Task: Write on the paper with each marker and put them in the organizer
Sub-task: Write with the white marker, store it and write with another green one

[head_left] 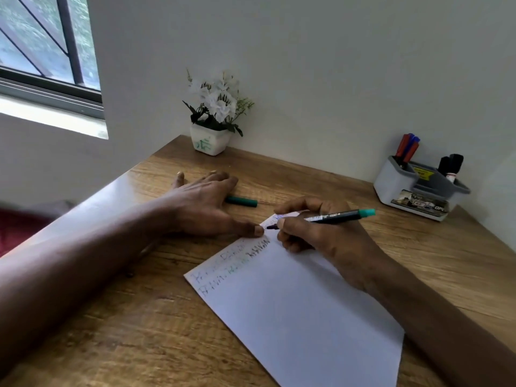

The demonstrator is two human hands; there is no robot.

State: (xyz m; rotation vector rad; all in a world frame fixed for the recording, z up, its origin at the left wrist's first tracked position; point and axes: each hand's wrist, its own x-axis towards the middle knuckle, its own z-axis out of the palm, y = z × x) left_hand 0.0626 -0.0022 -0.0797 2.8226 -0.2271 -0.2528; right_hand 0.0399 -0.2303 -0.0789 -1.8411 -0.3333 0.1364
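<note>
**Writing with the green marker**

We look at our right hand (pixel 321 233) first. Its fingers are curled tight around the green marker (pixel 337 216), and the tip sits at the far corner of the paper (pixel 293 303). Our left hand (pixel 201 202) lies flat just left of that corner. Its fingers are spread and hold nothing, and its thumb touches the paper's edge.

We think the step now is to make green marks. To do it well, we should press softly, make short strokes and hold the paper down with the left thumb so it does not slide. There is little room at that corner, so the tip could run off onto the wood.

The green cap (pixel 241 201) lies just past the paper's far corner. The organizer (pixel 418 188) stands well to the right of the paper's far end, with red, blue and black markers in it.

The paper lies slanted on a brown wooden table (pixel 111 317). Past the paper's far end a small pot of white flowers (pixel 209 141) stands by a plain white wall (pixel 307 65). A window (pixel 47 43) is far to the paper's left.
</note>
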